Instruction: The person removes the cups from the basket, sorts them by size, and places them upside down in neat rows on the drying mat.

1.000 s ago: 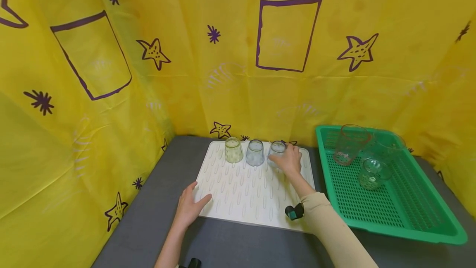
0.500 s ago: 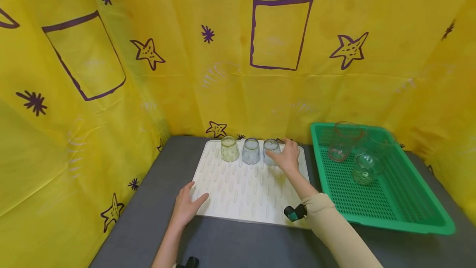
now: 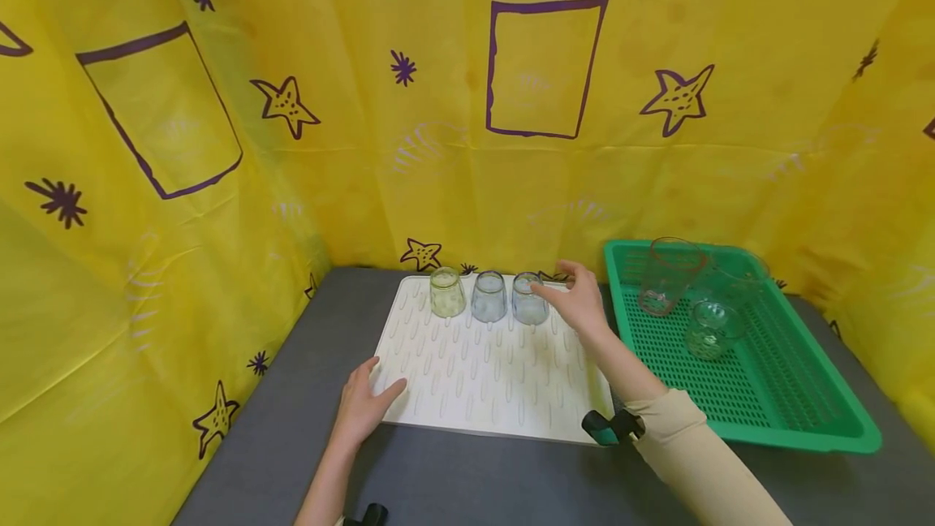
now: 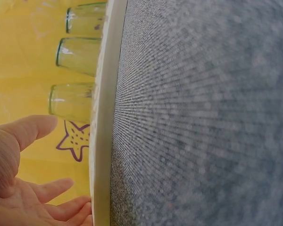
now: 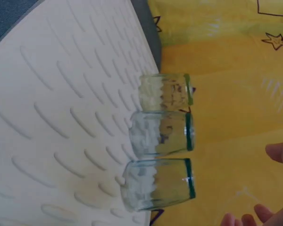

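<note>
Three short glasses stand in a row at the back of a white ridged mat [image 3: 482, 396]. From left to right they are a yellow-green glass [image 3: 447, 300], a pale blue glass [image 3: 489, 305] and a second pale blue glass [image 3: 529, 311]. My right hand [image 3: 583, 303] is just right of that last glass, thumb and fingers spread. In the right wrist view a gap shows between the fingertips [image 5: 276, 151] and the nearest blue glass [image 5: 158, 184]. My left hand [image 3: 361, 406] lies at the mat's left edge, its fingers extended and thumb apart, holding nothing.
On the right, a green perforated basket [image 3: 767, 433] holds a tall reddish glass [image 3: 661, 282], a short clear glass [image 3: 710, 339] and a larger clear one behind it. Yellow patterned cloth [image 3: 351, 185] hangs behind and to the left of the grey table [image 3: 292, 396].
My right hand has let go of the right-hand blue glass and drawn back to the right and slightly up. The left hand stays at the mat's edge. The head view has shifted slightly.
</note>
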{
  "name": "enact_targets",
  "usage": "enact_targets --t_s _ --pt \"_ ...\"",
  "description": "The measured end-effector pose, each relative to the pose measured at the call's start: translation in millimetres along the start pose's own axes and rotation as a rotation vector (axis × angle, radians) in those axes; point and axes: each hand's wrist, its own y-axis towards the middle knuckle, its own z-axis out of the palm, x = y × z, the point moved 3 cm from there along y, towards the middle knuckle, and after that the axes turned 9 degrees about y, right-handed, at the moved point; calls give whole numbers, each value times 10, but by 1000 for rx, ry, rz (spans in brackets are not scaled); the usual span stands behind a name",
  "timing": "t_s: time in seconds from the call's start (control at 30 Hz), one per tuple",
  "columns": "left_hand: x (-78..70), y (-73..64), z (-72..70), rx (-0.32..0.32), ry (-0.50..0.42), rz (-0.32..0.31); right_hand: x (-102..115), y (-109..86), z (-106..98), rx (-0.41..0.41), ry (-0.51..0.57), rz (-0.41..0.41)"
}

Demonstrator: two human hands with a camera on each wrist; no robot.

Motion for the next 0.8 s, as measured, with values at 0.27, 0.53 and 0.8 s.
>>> enact_targets --t_s 0.27,0.53,0.8 --pt "24 6 7 0 10 0 43 -119 -459 44 32 -5" --pt "13 44 14 -2 14 10 -14 -197 -1101 22 -86 -42" --pt "19 40 22 1 23 6 -227 -191 -1654 51 -223 -15"
